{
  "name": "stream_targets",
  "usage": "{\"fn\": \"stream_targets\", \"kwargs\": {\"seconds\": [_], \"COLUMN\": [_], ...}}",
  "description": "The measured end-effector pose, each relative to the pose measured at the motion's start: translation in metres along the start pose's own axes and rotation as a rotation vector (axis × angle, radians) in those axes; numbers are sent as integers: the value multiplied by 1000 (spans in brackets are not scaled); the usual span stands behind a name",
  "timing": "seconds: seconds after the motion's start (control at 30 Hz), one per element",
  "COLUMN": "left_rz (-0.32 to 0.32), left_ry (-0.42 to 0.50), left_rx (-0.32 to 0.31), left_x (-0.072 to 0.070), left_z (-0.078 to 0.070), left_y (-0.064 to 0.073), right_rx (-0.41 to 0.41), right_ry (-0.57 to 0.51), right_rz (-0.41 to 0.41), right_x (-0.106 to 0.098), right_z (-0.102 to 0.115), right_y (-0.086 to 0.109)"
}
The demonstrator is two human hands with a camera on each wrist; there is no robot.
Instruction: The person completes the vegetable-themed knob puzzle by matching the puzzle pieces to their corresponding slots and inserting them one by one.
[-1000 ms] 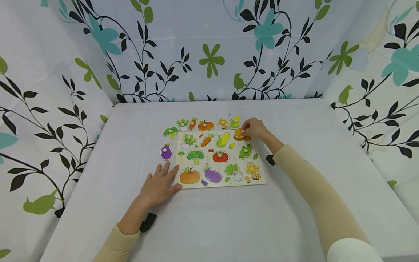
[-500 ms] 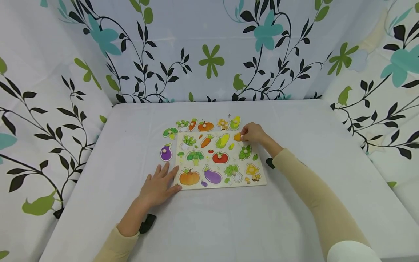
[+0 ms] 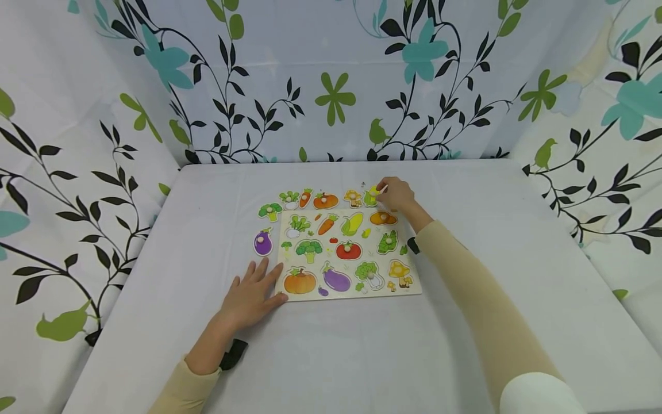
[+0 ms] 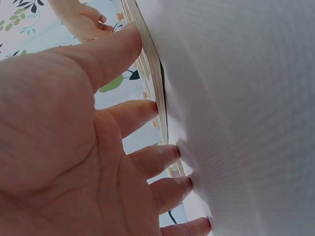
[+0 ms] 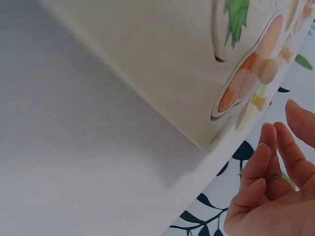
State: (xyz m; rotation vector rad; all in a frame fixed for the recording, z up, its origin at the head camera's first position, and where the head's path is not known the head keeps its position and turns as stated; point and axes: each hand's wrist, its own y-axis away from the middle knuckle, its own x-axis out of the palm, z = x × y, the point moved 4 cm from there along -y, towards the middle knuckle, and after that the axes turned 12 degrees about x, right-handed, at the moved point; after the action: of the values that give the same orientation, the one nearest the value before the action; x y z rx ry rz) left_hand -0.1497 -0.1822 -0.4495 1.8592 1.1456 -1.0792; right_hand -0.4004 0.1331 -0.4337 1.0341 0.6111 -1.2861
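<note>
A wooden vegetable puzzle board [image 3: 357, 290] lies on the white table. The fingers of my left hand [image 3: 250, 296] are spread straight, with thumb and index finger at the board's left edge, seen close up in the left wrist view. My right hand [image 3: 397, 194] is beyond the far right corner, fingertips by the corn piece [image 3: 369, 198]; the right wrist view shows thumb and fingers apart with nothing between them. In the board's top right recess sits a knobbed orange-brown oval piece [image 3: 383, 218]. Knobs also show on the tomato piece [image 3: 349, 249] and the leafy green piece [image 3: 387, 242].
Along the far side lie a mushroom piece [image 3: 353, 198], a pumpkin piece [image 3: 325, 200], a carrot piece [image 3: 306, 198], a white-rooted leafy piece [image 3: 289, 199] and a broccoli piece [image 3: 270, 211]. An eggplant piece [image 3: 262, 242] lies left of the board. A patterned curtain [image 3: 281, 69] hangs behind.
My right hand has let go of the orange-brown oval piece, now in the board's top right recess, and has moved away towards the corn piece. My left hand has stayed in place.
</note>
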Motion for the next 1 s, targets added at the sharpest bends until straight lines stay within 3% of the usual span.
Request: {"fn": "stream_targets", "kwargs": {"seconds": [0.17,0.43,0.77,1.0], "left_rz": [-4,0,11,10], "left_ry": [4,-6,-8,-12], "left_rx": [3,8,11,-1], "left_x": [2,6,5,5], "left_z": [2,6,4,6], "left_y": [0,-3,-3,-2], "right_rx": [42,89,57,-32], "right_ry": [-45,-54,-37,-39], "right_rz": [-7,61,38,-15], "right_x": [5,15,14,5], "right_z": [6,10,7,11], "right_y": [-11,-13,-12,-10]}}
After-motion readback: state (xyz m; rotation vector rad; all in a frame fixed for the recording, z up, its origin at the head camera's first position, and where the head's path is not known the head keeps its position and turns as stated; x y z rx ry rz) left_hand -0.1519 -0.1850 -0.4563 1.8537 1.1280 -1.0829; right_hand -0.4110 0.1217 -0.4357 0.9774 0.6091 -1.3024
